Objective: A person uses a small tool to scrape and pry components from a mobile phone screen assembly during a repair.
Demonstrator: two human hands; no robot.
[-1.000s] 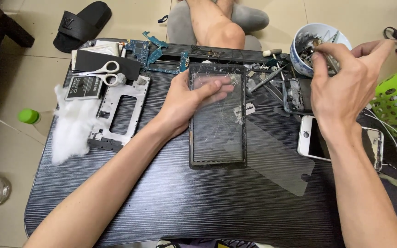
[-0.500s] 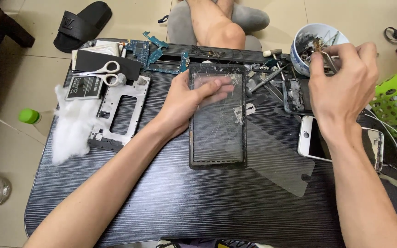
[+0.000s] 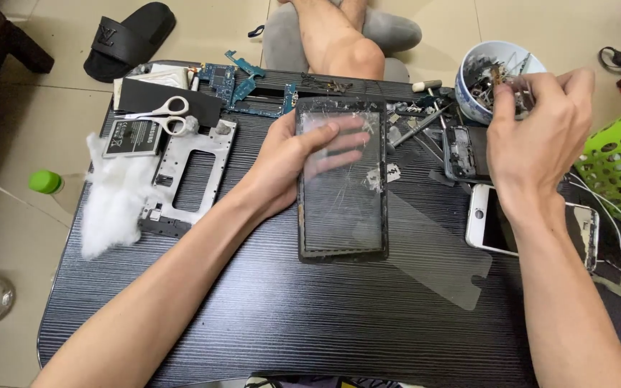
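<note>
A cracked black-framed tablet screen [image 3: 341,183] lies flat near the middle of a dark wood-grain surface [image 3: 253,309]. The left hand [image 3: 292,162] rests on its upper left part, fingers spread flat across the glass, grip released. The right hand [image 3: 540,140], well apart to the right, hovers at a white bowl of small metal parts [image 3: 479,75], fingertips pinched; what they grasp cannot be told. A clear glass sheet [image 3: 436,251] lies just beside the screen.

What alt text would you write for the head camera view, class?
A person's left hand presses on a cracked tablet screen on a black table, while the right hand reaches into a bowl of small parts. Scissors, cotton wool and a white phone lie nearby.
</note>
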